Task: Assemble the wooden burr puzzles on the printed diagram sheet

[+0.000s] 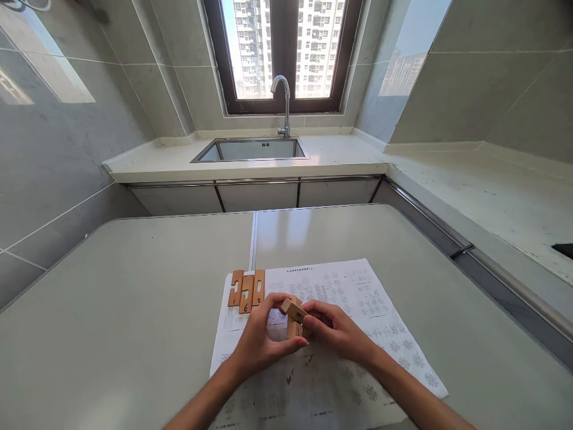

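Observation:
Above a printed sheet of small diagrams [344,292], my two hands meet on light wooden puzzle pieces. My left hand [264,337] grips an upright wooden piece [293,328] between thumb and fingers. My right hand [338,328] pinches another wooden piece [293,309], which lies tilted across the upright one; its right end is hidden by my fingers. I cannot tell whether the two are interlocked. To the left of my hands, three flat notched wooden pieces [246,294] with dark numbers lie side by side on the sheet's upper left corner.
The sheet rests on a smooth pale table [147,310] with a seam running away from me. Beyond its far edge is a counter [344,156] with a sink [250,140] and a tall faucet [286,107] below a window. Another counter [505,185] runs along the right.

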{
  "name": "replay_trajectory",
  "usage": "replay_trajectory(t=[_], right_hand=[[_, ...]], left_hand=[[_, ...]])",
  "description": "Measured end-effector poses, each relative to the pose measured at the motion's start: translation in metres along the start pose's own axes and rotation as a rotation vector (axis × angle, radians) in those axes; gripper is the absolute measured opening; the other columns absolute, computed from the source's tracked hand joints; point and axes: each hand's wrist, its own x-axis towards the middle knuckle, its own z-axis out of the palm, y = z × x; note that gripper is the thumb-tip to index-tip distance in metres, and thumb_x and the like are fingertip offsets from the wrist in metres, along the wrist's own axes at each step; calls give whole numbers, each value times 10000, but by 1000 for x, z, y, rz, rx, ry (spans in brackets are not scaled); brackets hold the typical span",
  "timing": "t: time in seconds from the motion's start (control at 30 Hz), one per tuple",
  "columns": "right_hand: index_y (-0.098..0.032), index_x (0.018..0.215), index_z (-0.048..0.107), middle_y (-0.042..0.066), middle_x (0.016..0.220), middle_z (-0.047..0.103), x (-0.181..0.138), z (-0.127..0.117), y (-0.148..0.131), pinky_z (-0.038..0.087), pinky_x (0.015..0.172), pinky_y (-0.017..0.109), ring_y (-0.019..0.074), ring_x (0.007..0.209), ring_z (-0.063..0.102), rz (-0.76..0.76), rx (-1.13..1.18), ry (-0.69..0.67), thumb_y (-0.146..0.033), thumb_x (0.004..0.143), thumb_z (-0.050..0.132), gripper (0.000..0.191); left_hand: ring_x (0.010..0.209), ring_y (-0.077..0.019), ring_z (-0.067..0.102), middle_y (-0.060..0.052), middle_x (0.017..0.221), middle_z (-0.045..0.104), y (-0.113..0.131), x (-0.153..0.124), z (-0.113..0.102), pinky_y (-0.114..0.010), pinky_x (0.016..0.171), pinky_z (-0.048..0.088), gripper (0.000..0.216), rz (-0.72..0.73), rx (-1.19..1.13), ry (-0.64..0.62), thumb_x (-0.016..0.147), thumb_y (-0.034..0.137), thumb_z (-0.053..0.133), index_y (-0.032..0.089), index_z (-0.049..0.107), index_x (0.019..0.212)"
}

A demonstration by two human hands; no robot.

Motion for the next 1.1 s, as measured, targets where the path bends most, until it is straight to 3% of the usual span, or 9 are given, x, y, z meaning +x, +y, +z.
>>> replay_trajectory(t=[0.3,0.43,0.63,0.87,1.1], right_hand=[[-190,973,691,48,869,693,-1,-4,-5,512,712,305,187,768,629,0,150,35,-610,994,619,427],[-201,976,698,58,933,706,-1,-5,-10,528,739,310,195,799,631,-10,115,141,-627,982,624,432],[-213,1025,707,98,1058,770,1,-4,-13,559,929,393,291,1049,718,8,13,331,-660,969,626,458],[-221,1055,700,72,1051,745,3,1,-1,556,880,346,245,971,693,-92,-174,345,-550,1038,571,353],[-233,1017,692,99,1186,693,3,3,3,534,960,366,257,1109,659,-208,-332,336,-427,1069,541,251]], left_hand=[[1079,-290,692,-86,1161,721,-9,0,-2,-443,997,550,633,-55,-14,89,763,605,869,247,615,1217],[1068,-283,690,-87,1199,703,-12,0,-2,-463,1002,547,610,-71,37,146,787,551,862,250,590,1243],[1016,-273,675,-96,1239,694,-9,-2,1,-453,942,564,593,-18,169,160,807,508,860,263,587,1272],[1266,-347,598,-119,1321,644,-9,1,5,-519,1067,507,607,165,387,156,809,434,881,266,548,1289],[1360,-403,493,-143,1397,576,-19,2,6,-610,1106,455,586,172,627,174,809,436,879,241,528,1236]])
